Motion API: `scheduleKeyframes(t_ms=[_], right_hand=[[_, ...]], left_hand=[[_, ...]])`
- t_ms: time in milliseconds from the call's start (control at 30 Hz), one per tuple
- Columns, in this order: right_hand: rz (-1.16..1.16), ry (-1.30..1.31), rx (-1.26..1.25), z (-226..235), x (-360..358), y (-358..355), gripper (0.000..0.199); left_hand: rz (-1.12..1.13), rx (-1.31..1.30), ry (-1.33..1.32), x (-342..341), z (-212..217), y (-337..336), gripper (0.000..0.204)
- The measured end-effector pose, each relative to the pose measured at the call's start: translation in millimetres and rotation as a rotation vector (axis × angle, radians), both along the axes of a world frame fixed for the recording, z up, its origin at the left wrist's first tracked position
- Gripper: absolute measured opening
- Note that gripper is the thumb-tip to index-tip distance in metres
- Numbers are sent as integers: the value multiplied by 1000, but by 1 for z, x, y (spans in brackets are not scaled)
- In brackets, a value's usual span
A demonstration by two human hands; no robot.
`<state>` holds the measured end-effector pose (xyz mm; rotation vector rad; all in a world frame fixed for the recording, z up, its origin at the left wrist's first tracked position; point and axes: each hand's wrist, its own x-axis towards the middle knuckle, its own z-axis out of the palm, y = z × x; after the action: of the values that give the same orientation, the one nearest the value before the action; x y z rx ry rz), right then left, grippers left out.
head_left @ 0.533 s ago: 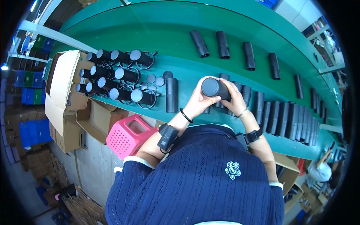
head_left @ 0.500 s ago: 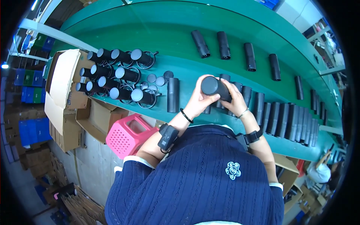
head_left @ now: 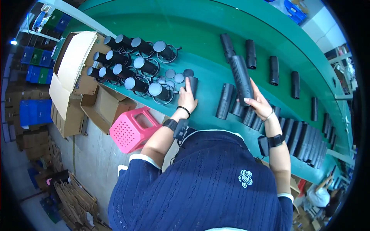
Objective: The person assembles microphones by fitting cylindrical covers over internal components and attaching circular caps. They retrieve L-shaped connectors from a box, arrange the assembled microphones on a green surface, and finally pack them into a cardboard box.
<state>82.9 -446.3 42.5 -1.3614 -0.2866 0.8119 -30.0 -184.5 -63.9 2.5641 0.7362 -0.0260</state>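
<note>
Right hand (head_left: 261, 103): partly closed on a tube, thumb on the near end, fingers along the right side.
Held tube (head_left: 240, 77): black, in the right hand, its far end tilted away and a little to the left; it hides part of a tube behind it.
Left hand (head_left: 187, 99): half curled, index finger stretched forward along a second tube, thumb out to the right; the other fingers are hidden, so whether it grips or only touches cannot be told.
Second tube (head_left: 194, 85): black, its far part showing between index finger and thumb, the near part covered by the left hand.
Discs (head_left: 179, 78): small, round, grey and black, loose on the worktop (head_left: 206, 109) just beyond and left of the left hand.
Capped tubes (head_left: 156, 89): a cluster at the left, black with paler round tops, several with black rings (head_left: 165, 101) around them.
Near row (head_left: 295, 136): black tubes side by side, running from below the held tube out to the right.
Far tubes (head_left: 274, 70): spaced apart on the darker green strip (head_left: 185, 30) beyond.
Stool (head_left: 135, 129): pink, with holes, on the floor left of the left forearm.
Cartons (head_left: 75, 63): brown, open, left of the capped tubes.
</note>
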Motion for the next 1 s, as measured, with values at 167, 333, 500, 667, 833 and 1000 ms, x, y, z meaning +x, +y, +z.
scheduleKeyframes(t_ms=[167,333,500,667,833,1000], right_hand=[[-55,739,545,2,25,28,58],[-145,803,588,-19,41,67,55],[-173,781,535,-23,52,98,58],[-170,804,424,-40,72,128,56],[-282,724,223,-57,97,177,39],[-300,396,-54,-80,128,225,67]], left_hand=[[273,-1421,-183,4,8,3,74],[310,-1860,-48,-9,50,7,43],[519,-2240,73,-22,27,16,47],[444,-2452,23,-37,26,21,52],[480,-2487,-52,-58,29,30,54],[407,-2392,-85,-80,40,38,55]])
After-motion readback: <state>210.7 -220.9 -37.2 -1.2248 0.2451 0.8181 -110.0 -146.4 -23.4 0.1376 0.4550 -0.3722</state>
